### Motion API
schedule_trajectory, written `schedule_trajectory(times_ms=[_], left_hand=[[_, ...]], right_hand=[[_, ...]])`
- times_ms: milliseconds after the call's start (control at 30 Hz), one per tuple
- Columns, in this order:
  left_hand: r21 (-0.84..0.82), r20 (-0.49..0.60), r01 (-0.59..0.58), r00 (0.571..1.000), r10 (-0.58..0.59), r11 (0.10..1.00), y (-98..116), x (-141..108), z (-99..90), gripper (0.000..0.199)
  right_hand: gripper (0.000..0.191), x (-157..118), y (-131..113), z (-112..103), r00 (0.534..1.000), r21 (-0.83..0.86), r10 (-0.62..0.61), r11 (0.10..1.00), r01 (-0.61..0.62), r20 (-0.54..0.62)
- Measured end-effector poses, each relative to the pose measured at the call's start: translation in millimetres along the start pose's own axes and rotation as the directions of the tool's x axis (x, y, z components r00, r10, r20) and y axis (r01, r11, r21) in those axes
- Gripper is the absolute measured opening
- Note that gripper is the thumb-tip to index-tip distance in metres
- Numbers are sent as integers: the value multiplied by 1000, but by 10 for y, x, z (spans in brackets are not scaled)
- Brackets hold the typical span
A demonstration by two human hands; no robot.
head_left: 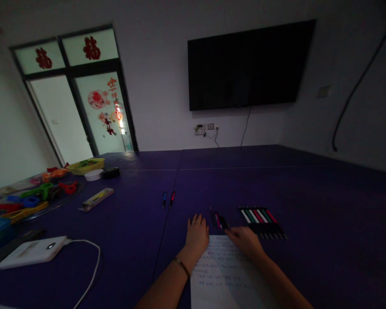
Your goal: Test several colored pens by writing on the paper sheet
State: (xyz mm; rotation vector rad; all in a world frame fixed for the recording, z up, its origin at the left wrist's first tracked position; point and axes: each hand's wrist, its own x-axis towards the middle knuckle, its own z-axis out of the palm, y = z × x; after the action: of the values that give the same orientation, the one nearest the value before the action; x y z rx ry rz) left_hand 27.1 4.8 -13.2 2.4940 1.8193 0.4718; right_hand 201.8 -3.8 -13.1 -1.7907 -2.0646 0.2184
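Observation:
My left hand (197, 235) rests flat on the purple table with its fingers stretched out, beside the upper left corner of a handwritten sheet of paper (225, 274). Over the sheet's upper right edge is my right hand (244, 240), its fingers pinched at the end of a black pen part (223, 222). Just left of that lie a magenta pen part (217, 220) and a thin dark rod (212, 216). A row of several pens (260, 221) with white, green and red barrels lies to the right. Farther off are a blue pen (164, 200) and a red pen (172, 200).
On the left are a white power bank (34, 252) with a white cable (98, 257), a small box (97, 199), scissors (41, 192), a yellow basket (85, 166) and round tape rolls (94, 174). A black television (249, 66) hangs on the far wall.

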Motion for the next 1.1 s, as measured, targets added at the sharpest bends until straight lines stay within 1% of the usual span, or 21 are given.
schedule_trajectory(times_ms=[167,367,500,800,967,1100], left_hand=[[10,12,1,1000,-1,1000,2,6,-5,42],[0,6,-4,1000,4,1000,-4,5,-3,42],[0,17,1,1000,-1,1000,0,5,-7,41],[8,14,-2,1000,2,1000,1,-3,-17,42],[14,22,-4,1000,4,1000,4,-5,-18,42],[14,7,5,1000,-5,1000,8,-5,-9,42]], right_hand=[[38,-10,-5,-4,999,0,30,1000,-30,-13],[40,-4,5,0,1000,-11,-3,1000,3,-18],[39,2,14,8,1000,0,0,1000,0,-28],[38,-15,-23,-24,1000,-10,15,1000,-15,-7],[39,-7,-9,-16,1000,7,-6,1000,6,-9],[38,-4,4,-4,1000,5,11,1000,-11,8]])
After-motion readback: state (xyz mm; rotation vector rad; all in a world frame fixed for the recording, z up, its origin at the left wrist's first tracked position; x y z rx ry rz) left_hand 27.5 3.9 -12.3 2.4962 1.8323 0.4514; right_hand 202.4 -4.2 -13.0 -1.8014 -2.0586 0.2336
